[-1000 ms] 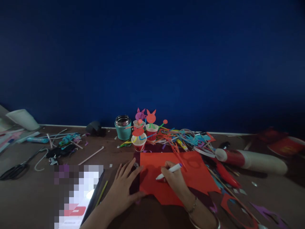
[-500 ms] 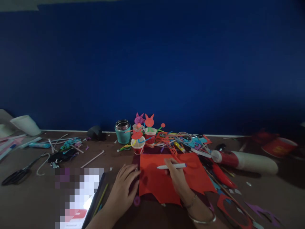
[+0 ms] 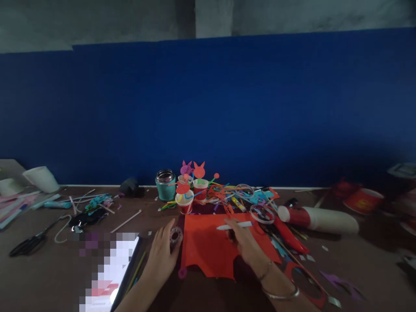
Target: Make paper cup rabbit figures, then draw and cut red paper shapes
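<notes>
My right hand [image 3: 243, 242] holds a white marker [image 3: 246, 224] with a purple end between thumb and fingers. The marker lies nearly level over a red sheet of paper [image 3: 208, 251], its tip pointing left. The sheet's near edge is cut in curves. Left of the sheet, my left hand [image 3: 162, 249] has its fingers curled round a small roll of tape [image 3: 176, 235], which shows between index finger and thumb. Its other fingers are held together. Near the left thumb lies a small purple ring [image 3: 182, 272].
Behind the sheet stand paper cups [image 3: 184, 203] with paper animal figures and a teal jar [image 3: 165, 186]. Coloured strips [image 3: 227, 190] heap to their right. A white-and-red cylinder [image 3: 325, 219] lies right; scissors [image 3: 29, 243] and a lit phone [image 3: 113, 264] are left.
My left hand has gone from spread fingers to curling round the tape, drawing it slightly left. The marker has swung from slanting down onto the sheet to nearly level. The view has tilted up.
</notes>
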Demonstrator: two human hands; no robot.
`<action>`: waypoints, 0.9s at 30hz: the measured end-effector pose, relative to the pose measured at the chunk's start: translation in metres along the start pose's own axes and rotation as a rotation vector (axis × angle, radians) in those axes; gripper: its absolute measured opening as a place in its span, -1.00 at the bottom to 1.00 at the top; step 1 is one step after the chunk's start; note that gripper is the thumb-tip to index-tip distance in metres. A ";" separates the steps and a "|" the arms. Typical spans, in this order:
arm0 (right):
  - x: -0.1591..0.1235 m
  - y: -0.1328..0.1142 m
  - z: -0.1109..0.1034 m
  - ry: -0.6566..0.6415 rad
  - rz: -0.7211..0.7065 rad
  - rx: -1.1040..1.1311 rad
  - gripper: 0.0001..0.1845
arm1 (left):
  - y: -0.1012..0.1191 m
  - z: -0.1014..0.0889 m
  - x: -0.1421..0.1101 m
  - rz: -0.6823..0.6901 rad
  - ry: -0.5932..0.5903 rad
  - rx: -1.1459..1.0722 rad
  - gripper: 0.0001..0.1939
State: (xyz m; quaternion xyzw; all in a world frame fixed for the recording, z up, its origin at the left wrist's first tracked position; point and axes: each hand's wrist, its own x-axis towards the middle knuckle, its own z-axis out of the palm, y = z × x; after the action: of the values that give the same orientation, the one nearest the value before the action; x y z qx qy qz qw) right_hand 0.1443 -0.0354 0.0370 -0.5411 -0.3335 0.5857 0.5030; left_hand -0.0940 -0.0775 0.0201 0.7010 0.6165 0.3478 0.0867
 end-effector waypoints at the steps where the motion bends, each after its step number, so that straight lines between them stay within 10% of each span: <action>1: 0.000 0.004 -0.001 0.000 -0.003 -0.014 -0.71 | 0.008 -0.002 -0.001 -0.011 0.009 -0.033 -0.55; 12: 0.000 0.015 -0.008 -0.048 -0.053 -0.012 -0.76 | 0.050 0.027 -0.024 0.176 -0.386 -0.192 -0.31; 20: 0.000 0.016 -0.007 -0.079 -0.097 -0.128 -0.73 | 0.042 0.027 -0.029 0.151 -0.357 -0.190 -0.24; 27: 0.000 0.016 -0.002 -0.057 -0.173 -0.238 -0.72 | 0.039 0.028 -0.025 0.111 -0.344 -0.241 -0.58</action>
State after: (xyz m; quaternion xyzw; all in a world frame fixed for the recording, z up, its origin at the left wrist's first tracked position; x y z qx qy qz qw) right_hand 0.1428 -0.0397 0.0214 -0.5495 -0.4600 0.5115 0.4742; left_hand -0.0457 -0.1007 0.0115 0.7675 0.5070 0.2986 0.2544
